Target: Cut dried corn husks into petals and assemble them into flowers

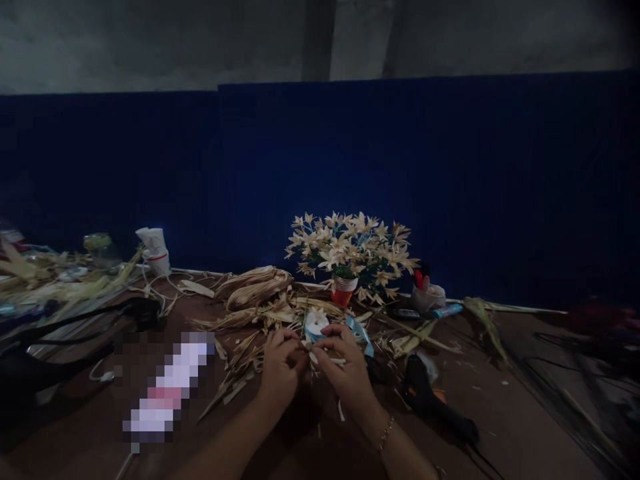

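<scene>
My left hand (281,368) and my right hand (345,363) meet over the near middle of the table. The thumb and fingers of each are pinched together around something small, too dim to make out. A pale, petal-like scrap (313,358) shows between them. Just beyond my fingertips is a white spool (317,323) with light blue ribbon around its lower part. A loose blue ribbon (361,335) curls beside my right hand. Strips of dried husk (245,353) lie fanned out to the left of my left hand.
Behind stands a red and white cup (344,291) with pale husk flowers (353,250). Bundled dried husks (257,288) lie left of it. A black glue gun (435,400) with a cord is at right. A blurred-out bright object (170,387) lies at left, near black cables. A blue partition (320,153) closes the back.
</scene>
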A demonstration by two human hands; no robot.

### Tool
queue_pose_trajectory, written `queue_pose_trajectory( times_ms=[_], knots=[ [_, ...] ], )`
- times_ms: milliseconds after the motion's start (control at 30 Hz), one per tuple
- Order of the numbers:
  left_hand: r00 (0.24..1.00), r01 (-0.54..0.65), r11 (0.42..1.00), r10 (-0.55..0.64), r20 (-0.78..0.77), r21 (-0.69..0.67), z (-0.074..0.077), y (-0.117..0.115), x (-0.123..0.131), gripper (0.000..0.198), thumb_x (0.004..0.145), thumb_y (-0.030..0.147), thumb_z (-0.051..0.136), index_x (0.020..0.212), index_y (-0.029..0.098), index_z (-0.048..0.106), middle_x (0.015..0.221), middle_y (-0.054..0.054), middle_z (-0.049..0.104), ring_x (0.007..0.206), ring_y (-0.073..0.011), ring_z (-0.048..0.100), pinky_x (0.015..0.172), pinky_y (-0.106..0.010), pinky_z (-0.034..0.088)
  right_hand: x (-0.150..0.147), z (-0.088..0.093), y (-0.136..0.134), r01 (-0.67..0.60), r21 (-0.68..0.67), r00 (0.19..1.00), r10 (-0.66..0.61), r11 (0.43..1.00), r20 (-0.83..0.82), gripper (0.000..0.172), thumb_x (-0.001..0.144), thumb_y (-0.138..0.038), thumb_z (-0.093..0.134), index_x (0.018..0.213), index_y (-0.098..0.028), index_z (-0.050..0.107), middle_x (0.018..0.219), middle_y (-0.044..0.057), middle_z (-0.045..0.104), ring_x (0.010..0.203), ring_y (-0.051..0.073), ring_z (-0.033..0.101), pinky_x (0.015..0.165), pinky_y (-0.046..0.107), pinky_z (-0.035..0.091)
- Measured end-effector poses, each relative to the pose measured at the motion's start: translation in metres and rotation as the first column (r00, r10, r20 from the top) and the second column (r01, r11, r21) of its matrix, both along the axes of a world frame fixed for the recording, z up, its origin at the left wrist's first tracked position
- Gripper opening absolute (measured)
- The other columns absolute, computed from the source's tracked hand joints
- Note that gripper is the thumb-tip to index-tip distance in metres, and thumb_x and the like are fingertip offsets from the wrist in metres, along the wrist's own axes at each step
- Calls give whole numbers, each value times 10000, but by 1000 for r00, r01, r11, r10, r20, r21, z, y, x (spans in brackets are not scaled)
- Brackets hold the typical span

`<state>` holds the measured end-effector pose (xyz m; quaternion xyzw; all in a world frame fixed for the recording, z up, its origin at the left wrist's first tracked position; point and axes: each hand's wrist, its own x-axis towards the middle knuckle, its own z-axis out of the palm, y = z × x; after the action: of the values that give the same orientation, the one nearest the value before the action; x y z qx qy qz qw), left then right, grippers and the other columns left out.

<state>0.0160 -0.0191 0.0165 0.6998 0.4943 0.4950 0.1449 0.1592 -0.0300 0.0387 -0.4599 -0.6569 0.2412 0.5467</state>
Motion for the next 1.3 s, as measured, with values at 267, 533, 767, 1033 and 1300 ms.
queue_pose_trajectory(
  times_ms=[267,533,767,1033,1300],
  knots=[
    [998,29,999,-27,53,-27,-6,5,0,188,715,332,591,831,189,626,886,-65,583,893,-226,515,805,-383,406,0,-7,4,-11,-84,983,-5,996,-184,130,720,-314,595,695,-200,652,972,78,489,872,208,523,615,272,498],
    [999,-8,1000,8,33,-9,-10,7,0,129,679,248,611,793,190,623,866,-50,608,875,-223,528,786,-383,409,4,-14,16,34,-144,957,-74,989,-282,192,699,-359,614,661,-171,630,915,71,538,789,187,536,627,275,459],
    [1000,-1,1000,1,3,2,-4,5,2,65,676,228,596,707,204,648,814,-40,613,822,-210,545,782,-378,408,4,-14,16,44,-130,958,-78,991,-274,185,695,-354,619,667,-172,635,908,67,539,794,187,536,614,266,459],
    [999,34,999,-33,42,-34,-9,7,2,81,672,191,570,675,202,651,820,-40,605,828,-204,540,763,-357,420,2,-16,15,36,-135,976,-64,990,-207,197,709,-365,605,661,-175,628,922,69,545,744,171,541,574,251,448],
    [981,27,992,-3,192,-122,-12,12,-1,129,697,267,571,630,177,634,784,-41,599,802,-194,545,764,-353,423,68,33,17,176,-176,964,-132,969,232,164,685,-337,555,746,-211,640,762,41,655,687,204,584,633,306,427]
  ],
)
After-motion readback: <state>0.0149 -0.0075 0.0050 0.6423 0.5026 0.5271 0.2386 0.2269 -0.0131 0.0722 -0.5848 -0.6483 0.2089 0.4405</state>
